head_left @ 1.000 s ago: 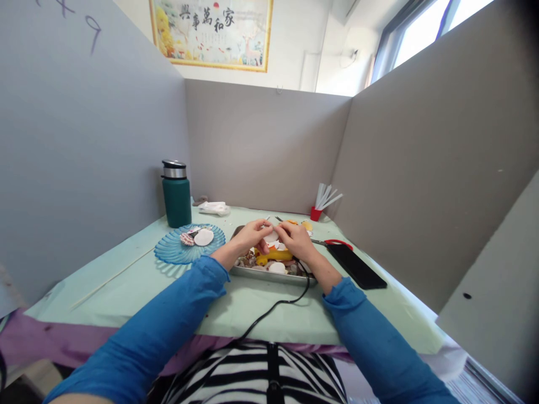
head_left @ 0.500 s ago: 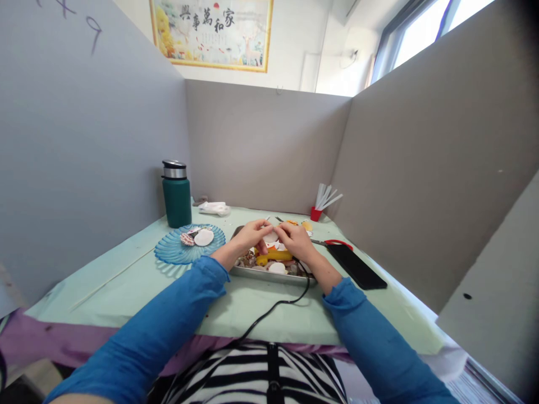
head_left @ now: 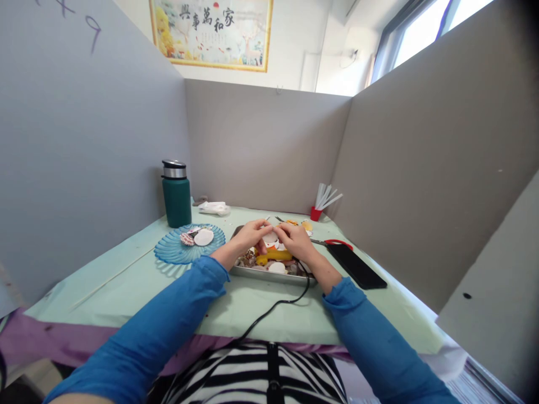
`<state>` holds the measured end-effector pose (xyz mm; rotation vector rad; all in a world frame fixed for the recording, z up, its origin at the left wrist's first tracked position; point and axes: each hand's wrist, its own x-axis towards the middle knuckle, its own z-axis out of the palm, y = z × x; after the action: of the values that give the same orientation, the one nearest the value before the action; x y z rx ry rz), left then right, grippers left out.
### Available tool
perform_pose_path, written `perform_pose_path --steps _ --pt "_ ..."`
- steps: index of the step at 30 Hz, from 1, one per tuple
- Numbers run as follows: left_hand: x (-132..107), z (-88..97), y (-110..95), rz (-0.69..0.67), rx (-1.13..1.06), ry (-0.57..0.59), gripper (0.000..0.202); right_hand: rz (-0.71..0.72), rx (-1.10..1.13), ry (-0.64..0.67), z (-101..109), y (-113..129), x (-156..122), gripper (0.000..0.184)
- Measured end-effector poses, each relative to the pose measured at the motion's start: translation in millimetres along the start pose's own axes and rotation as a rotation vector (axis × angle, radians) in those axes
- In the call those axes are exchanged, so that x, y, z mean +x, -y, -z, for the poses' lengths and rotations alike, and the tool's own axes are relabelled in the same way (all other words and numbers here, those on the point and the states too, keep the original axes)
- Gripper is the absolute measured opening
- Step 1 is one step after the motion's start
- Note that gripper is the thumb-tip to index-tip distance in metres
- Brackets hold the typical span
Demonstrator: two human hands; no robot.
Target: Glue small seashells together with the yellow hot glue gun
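My left hand and my right hand meet above a metal tray, fingertips pinched on a pale round disc between them. My fingers cover part of its rim. Under them in the tray lies a yellow glue gun, its black cord running over the near rim toward my body. Around it are small brownish and grey pieces, hard to tell apart, and a white round piece at the front. Left of the tray, a blue scalloped glass plate bears a ribbed shell and a white disc.
A green bottle stands behind the plate, near a white plastic packet. To the right lie a black phone-like slab and red-handled scissors. A red cup holds translucent sticks. Grey partitions enclose the table.
Almost nothing differs. Both hands keep the pale disc at the same spot above the tray, with only a very slight shift of the fingers.
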<state>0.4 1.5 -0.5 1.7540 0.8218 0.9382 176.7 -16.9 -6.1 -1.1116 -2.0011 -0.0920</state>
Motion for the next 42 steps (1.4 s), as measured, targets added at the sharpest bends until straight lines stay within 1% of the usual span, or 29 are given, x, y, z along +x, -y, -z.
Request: perform_pose_path --steps 14,21,42 --pt "-0.8 -1.5 -0.7 0.015 -0.002 -0.008 0.036 -0.005 -0.002 -0.007 0.3 0.4 -0.3 0.035" --pt "-0.8 -1.4 -1.0 0.017 0.011 -0.011 0.033 -0.007 0.008 -0.007 0.3 1.6 0.1 0.035" --pt "0.2 -1.6 -1.0 0.025 0.012 -0.010 0.038 -0.020 0.020 0.010 0.5 1.2 -0.2 0.034"
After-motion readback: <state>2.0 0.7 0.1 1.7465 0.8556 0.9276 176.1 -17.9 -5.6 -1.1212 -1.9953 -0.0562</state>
